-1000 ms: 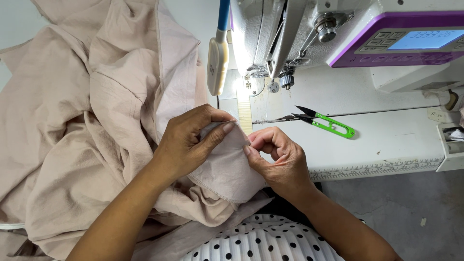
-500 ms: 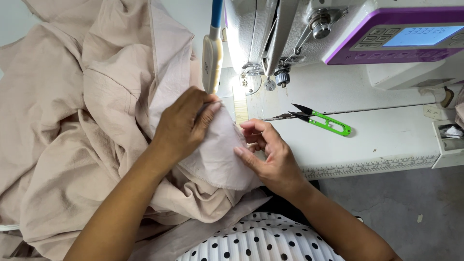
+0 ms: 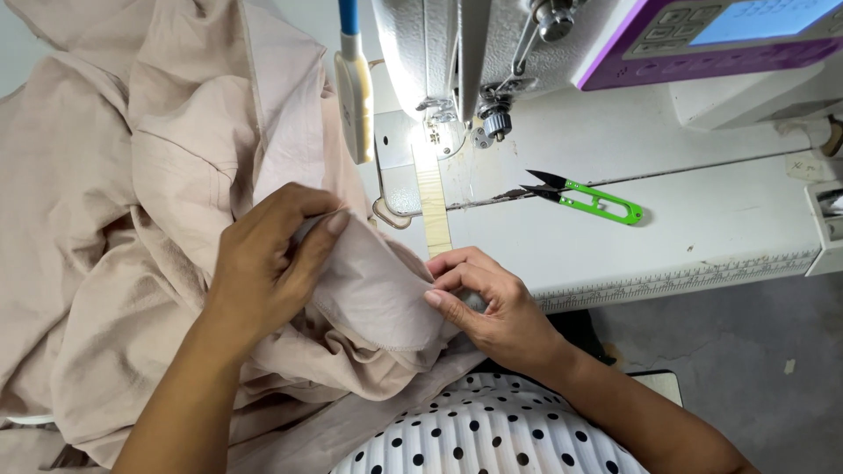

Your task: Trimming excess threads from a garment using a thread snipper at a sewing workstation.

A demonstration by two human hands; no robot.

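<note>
Pinching beige fabric (image 3: 378, 298) with our left hand (image 3: 263, 272) and right hand (image 3: 492, 303), fingers clamped on its fold; green snips (image 3: 584, 197) on desk (image 3: 702, 237) near sewing machine (image 3: 492, 53).

A white sewing machine (image 3: 492, 53) stands at the back of the white desk (image 3: 702, 237), its lamp lit over the needle plate, and a purple-framed control panel (image 3: 702, 44) with a pale blue screen sits on its right side. A pair of green-handled thread snips (image 3: 588, 198) lies on the desk to the right of the needle, blades pointing left. A strip of yellowish measuring tape (image 3: 434, 206) runs from the needle plate toward the desk's front edge. Below, grey floor (image 3: 746, 351) shows beside a white garment with black dots (image 3: 483, 434).
</note>
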